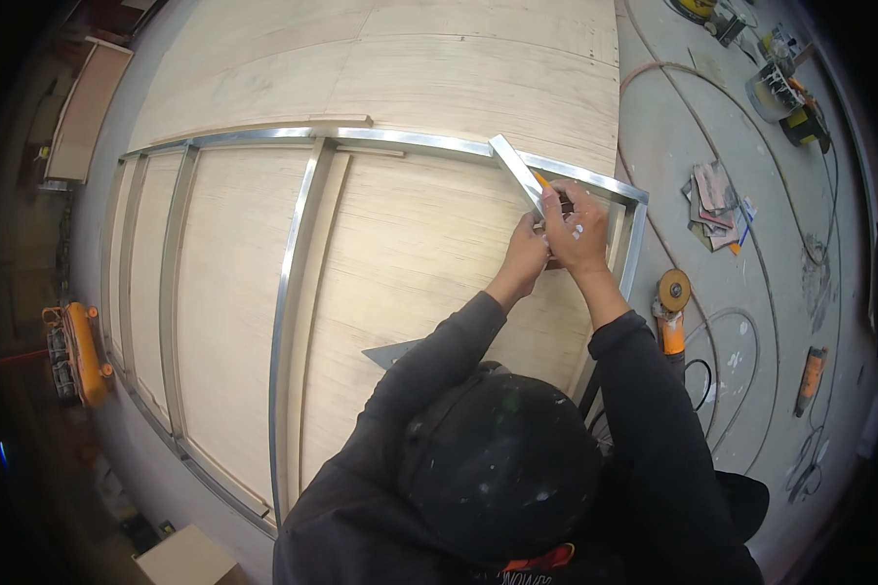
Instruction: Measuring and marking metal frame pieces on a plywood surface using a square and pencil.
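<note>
Both hands meet over the right end of a silvery metal frame (pixel 429 142) that lies on a plywood panel (pixel 410 229). My left hand (pixel 525 258) is closed at the lower end of a short, shiny metal bar (pixel 517 174). Beside it, my right hand (pixel 578 229) curls its fingers round the same end. The bar slants, its upper end over the frame's far rail. An orange sliver (pixel 543 181) shows between bar and right fingers; its kind is hidden. Near my left sleeve, a grey triangular piece (pixel 388 353) pokes out, partly covered.
On the floor to the right are an angle grinder (pixel 671 310), a stack of sanding sheets (pixel 717 207), an orange-and-grey power tool (pixel 811 380) and trailing cords. Thin wood strips (pixel 324 292) lie along the frame. An orange machine (pixel 88 353) stands at the left.
</note>
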Tool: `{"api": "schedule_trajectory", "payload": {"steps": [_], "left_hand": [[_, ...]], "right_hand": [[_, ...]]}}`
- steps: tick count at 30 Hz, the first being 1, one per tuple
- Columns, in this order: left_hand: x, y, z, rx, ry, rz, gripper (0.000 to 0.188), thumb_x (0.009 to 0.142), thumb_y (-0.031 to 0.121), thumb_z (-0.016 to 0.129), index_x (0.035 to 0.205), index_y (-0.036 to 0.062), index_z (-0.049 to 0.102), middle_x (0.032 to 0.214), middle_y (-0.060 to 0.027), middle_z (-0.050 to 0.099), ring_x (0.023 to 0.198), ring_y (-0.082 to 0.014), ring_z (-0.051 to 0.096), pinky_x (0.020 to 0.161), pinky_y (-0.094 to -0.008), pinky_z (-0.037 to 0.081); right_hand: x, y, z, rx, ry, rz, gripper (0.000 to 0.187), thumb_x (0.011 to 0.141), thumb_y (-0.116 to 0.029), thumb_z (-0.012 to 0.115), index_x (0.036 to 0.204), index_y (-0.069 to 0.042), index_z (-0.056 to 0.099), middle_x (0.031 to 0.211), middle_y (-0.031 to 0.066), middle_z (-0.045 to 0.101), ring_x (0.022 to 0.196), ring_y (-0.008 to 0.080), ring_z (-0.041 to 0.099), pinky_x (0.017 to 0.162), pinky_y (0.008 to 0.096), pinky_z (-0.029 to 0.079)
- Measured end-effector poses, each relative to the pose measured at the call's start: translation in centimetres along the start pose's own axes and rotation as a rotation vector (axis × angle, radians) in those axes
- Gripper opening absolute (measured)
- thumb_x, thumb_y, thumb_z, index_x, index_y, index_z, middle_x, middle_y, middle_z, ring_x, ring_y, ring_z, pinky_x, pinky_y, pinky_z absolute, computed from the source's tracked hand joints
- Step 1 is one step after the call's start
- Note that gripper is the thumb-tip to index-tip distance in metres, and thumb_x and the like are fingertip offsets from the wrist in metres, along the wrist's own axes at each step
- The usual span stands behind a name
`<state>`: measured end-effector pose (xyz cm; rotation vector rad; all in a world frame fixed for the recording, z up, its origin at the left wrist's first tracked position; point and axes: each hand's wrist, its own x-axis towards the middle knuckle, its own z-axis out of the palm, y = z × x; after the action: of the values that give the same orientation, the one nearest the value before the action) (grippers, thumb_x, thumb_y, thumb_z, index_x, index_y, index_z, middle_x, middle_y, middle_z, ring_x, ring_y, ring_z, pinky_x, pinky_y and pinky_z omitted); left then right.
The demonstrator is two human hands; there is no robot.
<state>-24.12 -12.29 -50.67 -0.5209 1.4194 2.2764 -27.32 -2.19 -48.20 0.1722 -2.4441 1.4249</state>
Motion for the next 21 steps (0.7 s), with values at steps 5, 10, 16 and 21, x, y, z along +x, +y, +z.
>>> {"api": "schedule_trajectory", "payload": {"steps": [5,10,16,21], "left_hand": [[0.1,0.6,-0.1,0.014,-0.018,0.006,0.046,0.098,0.009,0.056,0.139,-0.0076,0.042,0.120,-0.0177,0.063,0.098,-0.0212,0.069,0.079,-0.0344,0.059],[0.1,0.9,-0.4,0.066,-0.045,0.011,0.042,0.099,0.009,0.054,0.136,-0.0096,0.044,0.116,-0.0177,0.065,0.097,-0.0203,0.069,0.079,-0.0326,0.057],[0.0,0.7,-0.3,0.100,-0.027,0.050,0.043,0.101,0.017,0.059,0.133,-0.0090,0.046,0.111,-0.0144,0.064,0.094,-0.0193,0.068,0.079,-0.0320,0.056],[-2.5,-1.6,-2.1,0.000,-0.011,0.157,0.045,0.099,0.027,0.069,0.125,-0.0042,0.049,0.102,-0.0108,0.066,0.083,-0.0153,0.068,0.065,-0.0305,0.061]], "right_hand": [[0.0,-0.2,-0.3,-0.014,0.024,0.004,0.018,0.095,-0.019,0.069,0.099,-0.001,0.072,0.077,0.0114,0.071,0.068,0.0175,0.069,0.066,0.0309,0.053],[0.0,-0.8,-0.1,-0.033,0.020,0.014,0.018,0.093,-0.018,0.069,0.098,-0.001,0.072,0.078,0.0117,0.072,0.069,0.0180,0.070,0.066,0.0317,0.054],[0.4,0.6,-0.1,0.006,0.011,0.171,0.019,0.093,-0.020,0.064,0.095,-0.002,0.071,0.073,0.0140,0.070,0.065,0.0256,0.069,0.065,0.0376,0.054],[0.5,2.6,-0.5,0.222,-0.207,0.400,0.027,0.097,-0.024,0.059,0.091,0.000,0.070,0.072,0.0116,0.070,0.063,0.0201,0.067,0.065,0.0351,0.054]]}}
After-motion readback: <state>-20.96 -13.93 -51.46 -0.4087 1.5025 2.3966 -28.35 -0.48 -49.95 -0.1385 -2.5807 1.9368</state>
